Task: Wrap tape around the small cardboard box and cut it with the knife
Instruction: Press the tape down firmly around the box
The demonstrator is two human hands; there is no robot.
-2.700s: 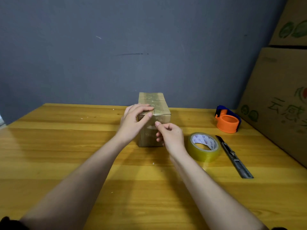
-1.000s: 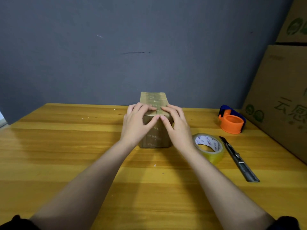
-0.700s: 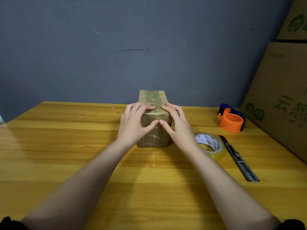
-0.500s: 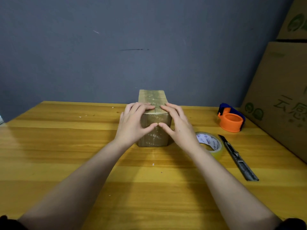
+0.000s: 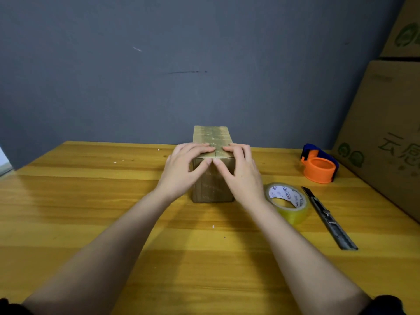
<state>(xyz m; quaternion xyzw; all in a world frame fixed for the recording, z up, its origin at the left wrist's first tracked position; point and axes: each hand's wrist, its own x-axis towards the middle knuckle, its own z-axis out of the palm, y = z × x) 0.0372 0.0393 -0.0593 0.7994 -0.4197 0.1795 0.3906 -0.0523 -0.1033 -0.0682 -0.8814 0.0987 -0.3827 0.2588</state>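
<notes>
Forearms come in from the bottom edge, dark sleeves pushed up near the elbows, reaching across a yellow wooden table (image 5: 68,223). Both hands sit on the near end of the small cardboard box (image 5: 212,135), which stands around the middle of the table, long side pointing away toward the wall. Left hand (image 5: 184,169) has its fingers laid pretty flat over the top near edge, thumb pressing down on the front face. Right hand (image 5: 241,171) mirrors it, fingers on top, thumb on the front, and the two thumb tips meet right at the middle of the box. So neither hand is really gripping anything, just flat fingers pressing on the shiny tape that already covers the top.

Just right of the right wrist lies a roll of clear tape (image 5: 287,202), flat on the table. Beside that is the knife (image 5: 329,218), a grey snap-off cutter, blade end pointing away. Further back, an orange tape dispenser (image 5: 319,164). Big cardboard cartons (image 5: 391,123) are stacked at the right edge, and a grey wall (image 5: 159,64) is behind everything.
</notes>
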